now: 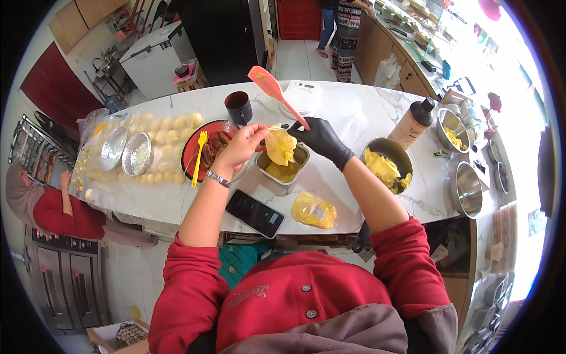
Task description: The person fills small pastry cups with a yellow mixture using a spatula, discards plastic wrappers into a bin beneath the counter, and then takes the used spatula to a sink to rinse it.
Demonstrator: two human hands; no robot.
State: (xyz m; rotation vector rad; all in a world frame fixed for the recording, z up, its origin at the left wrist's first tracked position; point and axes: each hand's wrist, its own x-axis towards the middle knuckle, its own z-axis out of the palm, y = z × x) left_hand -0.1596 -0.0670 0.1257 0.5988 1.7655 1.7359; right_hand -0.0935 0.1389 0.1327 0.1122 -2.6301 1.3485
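Observation:
My bare left hand (247, 141), with a metal band on its wrist, pinches the edge of a small clear plastic bag (281, 146) smeared with yellow filling. The bag hangs over a rectangular metal container (295, 178) that has more yellow filling in it. In a black glove, my right hand (323, 140) is closed around the handle of a coral spatula (271, 87), whose blade points up and to the left. Its fingers are close to the bag's right edge; whether they touch it I cannot tell. A filled yellow bag (314, 211) lies on the table nearer to me.
A phone (254, 213) lies near the front edge. To the left are a red-black plate (190, 154) with sausages and a yellow fork (200, 156), foil cups (137, 153) and dough balls (177, 137). A dark mug (238, 107) stands behind; a bowl (405, 158) and bottle (413, 123) stand right.

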